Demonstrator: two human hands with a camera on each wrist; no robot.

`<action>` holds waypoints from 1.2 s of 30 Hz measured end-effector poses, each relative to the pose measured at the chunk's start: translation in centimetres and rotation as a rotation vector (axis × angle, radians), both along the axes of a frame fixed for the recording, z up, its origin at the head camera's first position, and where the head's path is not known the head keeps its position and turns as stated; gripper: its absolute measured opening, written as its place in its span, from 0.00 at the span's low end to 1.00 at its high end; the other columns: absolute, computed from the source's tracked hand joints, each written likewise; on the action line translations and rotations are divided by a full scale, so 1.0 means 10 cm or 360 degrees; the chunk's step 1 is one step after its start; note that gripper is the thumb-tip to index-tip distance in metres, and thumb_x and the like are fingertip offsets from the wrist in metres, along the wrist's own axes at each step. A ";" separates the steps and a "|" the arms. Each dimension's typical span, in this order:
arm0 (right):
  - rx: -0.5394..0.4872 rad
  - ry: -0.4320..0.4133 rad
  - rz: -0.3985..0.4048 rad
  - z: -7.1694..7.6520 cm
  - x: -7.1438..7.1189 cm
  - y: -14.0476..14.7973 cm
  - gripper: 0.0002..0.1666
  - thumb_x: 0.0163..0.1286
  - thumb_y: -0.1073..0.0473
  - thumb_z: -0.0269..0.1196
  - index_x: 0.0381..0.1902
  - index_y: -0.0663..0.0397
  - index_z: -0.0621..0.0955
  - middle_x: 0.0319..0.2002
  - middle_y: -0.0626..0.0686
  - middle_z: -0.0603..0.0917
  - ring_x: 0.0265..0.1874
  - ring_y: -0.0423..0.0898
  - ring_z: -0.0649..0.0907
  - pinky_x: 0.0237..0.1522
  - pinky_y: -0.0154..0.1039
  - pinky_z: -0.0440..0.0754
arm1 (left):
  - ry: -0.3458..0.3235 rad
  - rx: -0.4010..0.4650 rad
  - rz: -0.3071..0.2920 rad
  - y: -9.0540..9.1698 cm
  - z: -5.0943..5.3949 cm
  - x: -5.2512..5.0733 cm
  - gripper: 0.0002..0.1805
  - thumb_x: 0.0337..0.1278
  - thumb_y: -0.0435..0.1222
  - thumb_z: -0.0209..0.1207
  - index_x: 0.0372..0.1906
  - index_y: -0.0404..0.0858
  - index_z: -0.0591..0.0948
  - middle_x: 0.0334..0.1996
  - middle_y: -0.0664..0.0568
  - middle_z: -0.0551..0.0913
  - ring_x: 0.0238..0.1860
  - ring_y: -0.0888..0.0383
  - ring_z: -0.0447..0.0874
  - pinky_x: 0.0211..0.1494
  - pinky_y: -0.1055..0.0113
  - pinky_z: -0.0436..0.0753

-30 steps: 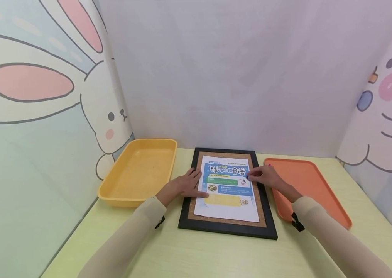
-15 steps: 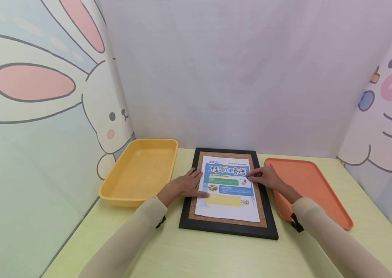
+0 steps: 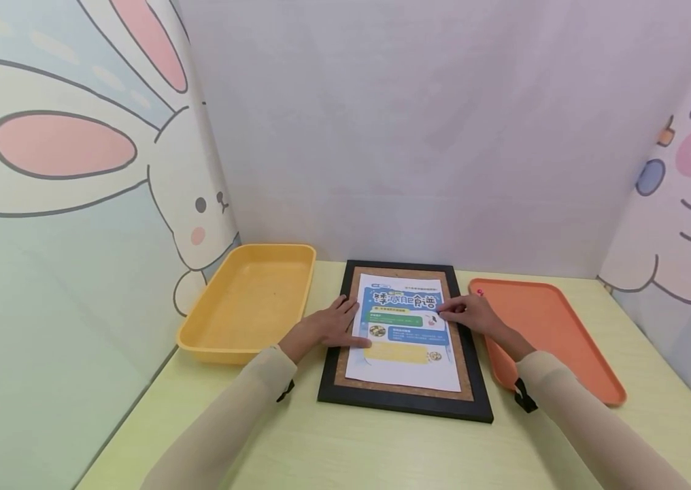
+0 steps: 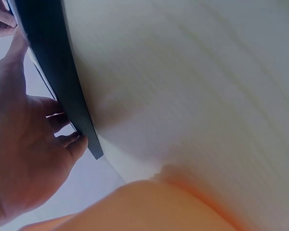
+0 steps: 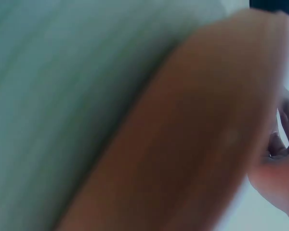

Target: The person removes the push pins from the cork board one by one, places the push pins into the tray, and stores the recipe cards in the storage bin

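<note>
A printed sheet of paper (image 3: 403,371) with blue, green and yellow panels lies on a cork board (image 3: 341,367) with a black frame (image 3: 407,403). Fingers spread, my left hand (image 3: 327,325) rests on the sheet's left edge and the frame. At the sheet's right edge, upper half, my right hand (image 3: 470,314) has thumb and fingertips together on what looks like a small push pin, mostly hidden by the fingers. The left wrist view shows the left hand (image 4: 31,139) over the black frame's edge. In the right wrist view, the right hand (image 5: 284,154) is partly cut off.
A deep yellow tray (image 3: 217,350) stands left of the board. To the right lies a shallow orange tray (image 3: 556,340), partly under the right forearm, with a small pink pin (image 3: 479,292) near its far-left corner. A pale curtain (image 3: 407,136) closes the back.
Both hands hold their places on the sheet. The right fingertips now cover the small dark thing glimpsed at them a second ago. The head view has shifted slightly.
</note>
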State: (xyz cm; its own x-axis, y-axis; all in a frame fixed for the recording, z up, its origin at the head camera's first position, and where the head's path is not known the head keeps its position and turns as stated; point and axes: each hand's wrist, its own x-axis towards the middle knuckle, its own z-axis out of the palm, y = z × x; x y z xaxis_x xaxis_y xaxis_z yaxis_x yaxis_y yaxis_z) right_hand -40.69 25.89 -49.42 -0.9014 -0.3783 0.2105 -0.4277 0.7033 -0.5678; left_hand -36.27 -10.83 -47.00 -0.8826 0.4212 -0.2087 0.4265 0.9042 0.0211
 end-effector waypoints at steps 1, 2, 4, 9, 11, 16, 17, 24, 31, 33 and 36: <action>-0.0001 -0.0001 0.0001 0.00 0.00 0.00 0.11 0.69 0.60 0.73 0.47 0.57 0.92 0.40 0.55 0.91 0.31 0.46 0.77 0.30 0.33 0.71 | 0.0002 -0.0003 0.0000 0.00 0.00 0.00 0.64 0.55 0.80 0.47 0.85 0.42 0.49 0.85 0.49 0.46 0.84 0.47 0.41 0.79 0.48 0.62; -0.0003 -0.0005 0.0001 0.01 0.01 0.00 0.11 0.69 0.60 0.73 0.47 0.58 0.91 0.40 0.55 0.91 0.31 0.46 0.77 0.30 0.33 0.71 | 0.0003 -0.0005 0.0000 0.00 -0.01 0.00 0.64 0.56 0.80 0.47 0.85 0.42 0.49 0.85 0.50 0.46 0.84 0.47 0.41 0.79 0.48 0.62; -0.0003 -0.0009 0.0000 0.01 0.01 -0.01 0.11 0.69 0.60 0.73 0.47 0.58 0.91 0.40 0.55 0.91 0.31 0.46 0.77 0.30 0.33 0.71 | -0.0001 -0.0002 0.0000 0.00 -0.01 0.00 0.63 0.56 0.80 0.47 0.85 0.43 0.49 0.85 0.50 0.46 0.84 0.46 0.41 0.79 0.48 0.62; 0.0011 -0.0015 -0.0013 0.02 0.01 -0.01 0.11 0.69 0.61 0.72 0.47 0.58 0.91 0.39 0.54 0.90 0.31 0.46 0.77 0.31 0.33 0.72 | -0.0013 0.0001 -0.0007 0.00 0.02 0.00 0.63 0.57 0.80 0.46 0.85 0.42 0.49 0.85 0.49 0.46 0.84 0.46 0.41 0.79 0.47 0.62; 0.0019 -0.0017 -0.0016 0.02 0.01 -0.01 0.11 0.69 0.61 0.72 0.47 0.58 0.91 0.39 0.54 0.90 0.31 0.46 0.77 0.31 0.34 0.72 | -0.0012 0.0006 -0.0008 0.00 0.02 0.00 0.63 0.56 0.80 0.46 0.85 0.42 0.49 0.85 0.49 0.46 0.84 0.46 0.41 0.79 0.48 0.62; 0.0029 -0.0026 -0.0020 0.02 0.00 -0.01 0.10 0.70 0.60 0.72 0.46 0.59 0.91 0.38 0.53 0.90 0.31 0.46 0.77 0.31 0.34 0.71 | -0.0011 -0.0001 -0.0008 0.00 0.02 0.00 0.63 0.57 0.80 0.46 0.85 0.42 0.49 0.85 0.49 0.46 0.84 0.46 0.41 0.78 0.47 0.63; 0.0028 -0.0026 -0.0020 0.02 0.00 -0.01 0.10 0.70 0.60 0.72 0.45 0.59 0.91 0.38 0.53 0.90 0.31 0.46 0.77 0.31 0.34 0.71 | -0.0011 -0.0004 -0.0009 -0.01 0.01 0.00 0.63 0.57 0.80 0.46 0.85 0.42 0.49 0.85 0.49 0.46 0.84 0.46 0.41 0.78 0.47 0.63; 0.0036 -0.0034 -0.0019 0.01 -0.01 -0.02 0.09 0.70 0.60 0.71 0.45 0.59 0.91 0.37 0.52 0.89 0.31 0.46 0.77 0.31 0.34 0.71 | -0.0018 0.0000 -0.0006 -0.02 -0.01 -0.03 0.64 0.56 0.80 0.45 0.85 0.42 0.48 0.85 0.49 0.45 0.84 0.47 0.41 0.79 0.47 0.63; 0.0049 -0.0050 -0.0032 0.00 -0.02 -0.02 0.10 0.71 0.60 0.71 0.46 0.59 0.91 0.37 0.52 0.89 0.31 0.46 0.77 0.30 0.34 0.71 | -0.0009 -0.0019 -0.0017 -0.02 -0.03 -0.04 0.64 0.56 0.80 0.45 0.85 0.42 0.48 0.85 0.49 0.45 0.84 0.47 0.40 0.79 0.48 0.61; 0.0050 -0.0044 -0.0029 0.00 -0.02 -0.02 0.10 0.70 0.60 0.71 0.46 0.59 0.91 0.38 0.52 0.89 0.31 0.46 0.77 0.31 0.34 0.71 | -0.0008 -0.0026 -0.0016 -0.01 -0.02 -0.04 0.64 0.56 0.80 0.45 0.85 0.42 0.48 0.85 0.50 0.45 0.84 0.47 0.40 0.79 0.48 0.61; 0.0050 -0.0030 -0.0018 0.01 -0.01 -0.02 0.10 0.70 0.60 0.71 0.45 0.59 0.91 0.38 0.53 0.89 0.32 0.46 0.77 0.31 0.34 0.72 | -0.0004 -0.0029 -0.0016 -0.01 -0.01 -0.03 0.63 0.56 0.80 0.45 0.85 0.42 0.49 0.85 0.49 0.46 0.84 0.47 0.41 0.79 0.48 0.61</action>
